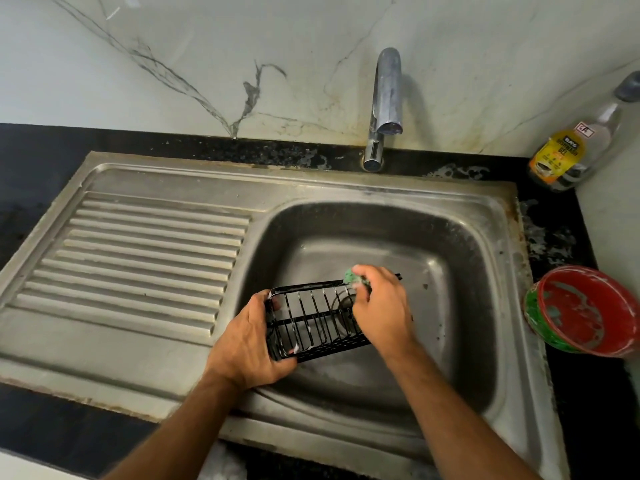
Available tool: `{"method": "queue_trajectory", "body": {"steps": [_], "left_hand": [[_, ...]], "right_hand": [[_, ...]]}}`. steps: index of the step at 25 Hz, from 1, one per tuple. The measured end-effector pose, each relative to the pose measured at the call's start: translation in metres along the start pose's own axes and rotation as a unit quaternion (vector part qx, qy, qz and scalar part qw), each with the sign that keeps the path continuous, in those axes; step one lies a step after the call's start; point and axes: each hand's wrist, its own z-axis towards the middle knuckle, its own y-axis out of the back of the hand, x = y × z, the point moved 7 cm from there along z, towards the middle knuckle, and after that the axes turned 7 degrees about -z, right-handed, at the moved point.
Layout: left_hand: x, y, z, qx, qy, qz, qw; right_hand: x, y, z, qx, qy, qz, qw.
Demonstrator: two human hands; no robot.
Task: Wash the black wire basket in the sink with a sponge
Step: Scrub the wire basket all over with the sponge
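Now our left hand [251, 341] grips the black wire basket [317, 320] over the sink [460, 237], and our right hand [379, 303] pinches the green sponge [353, 274] on its far rim. We should hold tight and rub every wire.

Your hands [249, 336] and the black wire basket [313, 320] fill the near-left of the sink [460, 244] bowl; the far and right parts of the bowl lie open to you; the tap [386, 98] spout overhangs the back rim; the ribbed draining board [138, 258] on your left is bare; a bottle [571, 150] and a red bowl [585, 311] crowd the table's right edge.
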Motion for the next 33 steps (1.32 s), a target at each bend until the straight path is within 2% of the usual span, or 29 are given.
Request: {"method": "queue_trajectory", "body": {"steps": [3, 7, 11, 14, 19, 23, 26, 29, 31, 33], "left_hand": [[-0.001, 0.002, 0.000, -0.010, -0.004, 0.025, 1.000], [0.001, 0.000, 0.001, -0.014, -0.014, 0.034, 0.999], [0.001, 0.001, 0.002, -0.015, -0.021, 0.011, 1.000], [0.000, 0.000, 0.002, -0.016, -0.038, 0.021, 0.999], [0.002, -0.003, -0.002, -0.011, -0.079, 0.021, 0.997], [0.002, -0.003, 0.000, -0.008, -0.074, 0.027, 0.997], [0.001, -0.001, 0.001, -0.007, -0.059, 0.010, 0.998], [-0.002, 0.003, -0.001, -0.016, -0.067, 0.009, 0.998], [-0.002, 0.002, -0.001, -0.020, -0.076, 0.008, 0.997], [-0.001, 0.002, -0.002, -0.019, -0.070, 0.000, 0.997]], "right_hand": [[0.002, 0.008, -0.002, 0.000, -0.007, 0.040, 0.999], [0.055, 0.010, -0.028, -0.001, 0.066, 0.084, 0.994], [0.094, -0.008, -0.042, -0.001, 0.078, 0.075, 0.994], [0.093, -0.010, -0.047, 0.005, 0.075, 0.015, 0.997], [0.078, -0.004, -0.069, 0.096, -0.012, 0.033, 0.995], [0.084, -0.002, -0.047, 0.030, -0.091, 0.103, 0.990], [0.088, -0.002, -0.032, -0.005, -0.045, 0.055, 0.997], [0.093, -0.007, -0.045, 0.000, 0.063, 0.024, 0.998], [0.086, -0.006, -0.055, 0.033, 0.101, 0.002, 0.994], [0.083, -0.005, -0.060, 0.083, 0.102, 0.000, 0.991]]}}
